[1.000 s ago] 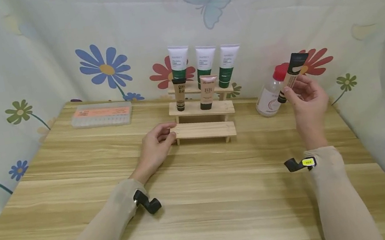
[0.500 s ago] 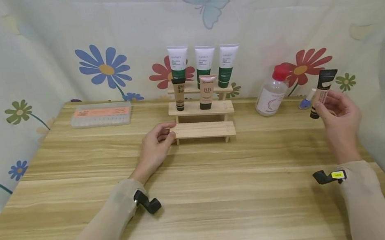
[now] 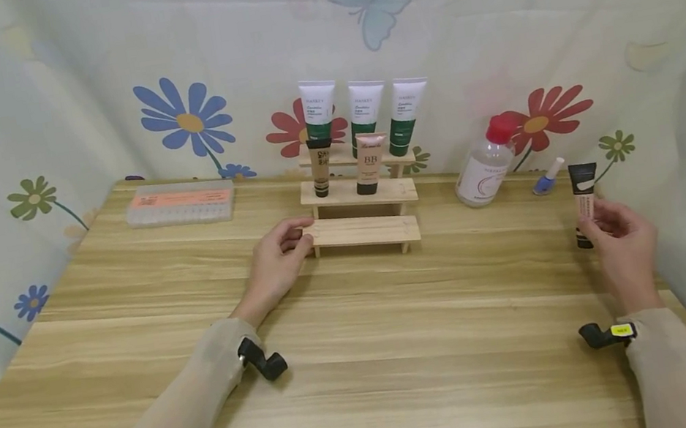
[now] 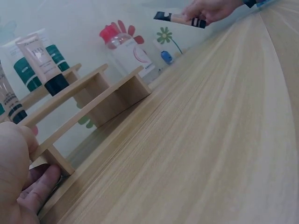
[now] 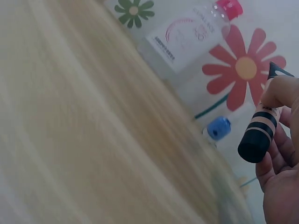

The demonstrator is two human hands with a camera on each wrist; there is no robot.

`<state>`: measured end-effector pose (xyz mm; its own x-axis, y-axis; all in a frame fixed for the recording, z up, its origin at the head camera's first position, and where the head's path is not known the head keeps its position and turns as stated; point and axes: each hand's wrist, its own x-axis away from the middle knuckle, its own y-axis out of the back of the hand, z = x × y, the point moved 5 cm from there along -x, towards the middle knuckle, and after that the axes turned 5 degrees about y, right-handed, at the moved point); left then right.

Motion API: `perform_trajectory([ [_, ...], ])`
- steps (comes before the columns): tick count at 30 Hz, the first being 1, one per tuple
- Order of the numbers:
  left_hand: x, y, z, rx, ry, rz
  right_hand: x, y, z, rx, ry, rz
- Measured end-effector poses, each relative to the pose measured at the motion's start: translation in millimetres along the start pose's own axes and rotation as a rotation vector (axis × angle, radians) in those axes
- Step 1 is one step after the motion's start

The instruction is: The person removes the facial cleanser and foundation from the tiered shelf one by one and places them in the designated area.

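Observation:
My left hand (image 3: 275,262) grips the left end of the lowest step of a tiered wooden display stand (image 3: 362,232). Part of the thumb and fingers shows around that end in the left wrist view. Far to the right, my right hand (image 3: 629,256) pinches a beige and black cosmetic tube (image 3: 585,206), black cap down, above the tabletop. On the stand's middle step are a similar beige and black tube (image 3: 321,169) and a pink BB cream tube (image 3: 370,164). Several white and green tubes (image 3: 409,97) stand upright on the top step.
A clear bottle with a red cap (image 3: 482,167) stands right of the stand. Beyond it is a small blue nail polish bottle (image 3: 547,177). A flat clear case with an orange label (image 3: 180,203) lies at the back left. A flowered curtain surrounds the wooden table (image 3: 408,382).
My right hand has carried the tube right and downward, past the red-capped bottle. The nail polish bottle has come into view. The left hand stays on the stand.

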<state>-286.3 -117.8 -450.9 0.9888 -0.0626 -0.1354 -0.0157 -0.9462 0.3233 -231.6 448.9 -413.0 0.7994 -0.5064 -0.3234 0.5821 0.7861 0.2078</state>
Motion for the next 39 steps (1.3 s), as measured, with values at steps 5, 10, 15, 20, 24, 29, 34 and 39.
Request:
perform_trajectory([
  [5,0.4,0.6,-1.1,0.000,-0.003,-0.003,0.1,6,-18,0.018,-0.117,0.026],
  [10,0.1,-0.1,-0.6,-0.006,-0.005,-0.002,1.5,9,-28,0.141,-0.113,0.070],
  [15,0.0,-0.4,0.7,-0.008,-0.010,-0.003,2.4,10,-32,0.217,-0.077,0.088],
  [20,-0.5,-0.1,0.9,-0.014,-0.014,-0.006,2.9,9,-32,0.242,-0.042,0.102],
  [24,-0.2,-0.1,0.9,-0.016,-0.016,-0.005,4.2,8,-33,0.297,-0.027,0.145],
  [29,0.7,-1.2,1.6,-0.017,-0.015,0.000,6.0,7,-35,0.392,-0.018,0.189],
  [34,0.4,-1.0,1.9,-0.015,-0.020,-0.006,5.5,7,-34,0.421,-0.029,0.177],
  [39,0.1,-0.1,0.6,-0.016,-0.028,-0.006,5.6,6,-33,0.427,-0.051,0.151],
])
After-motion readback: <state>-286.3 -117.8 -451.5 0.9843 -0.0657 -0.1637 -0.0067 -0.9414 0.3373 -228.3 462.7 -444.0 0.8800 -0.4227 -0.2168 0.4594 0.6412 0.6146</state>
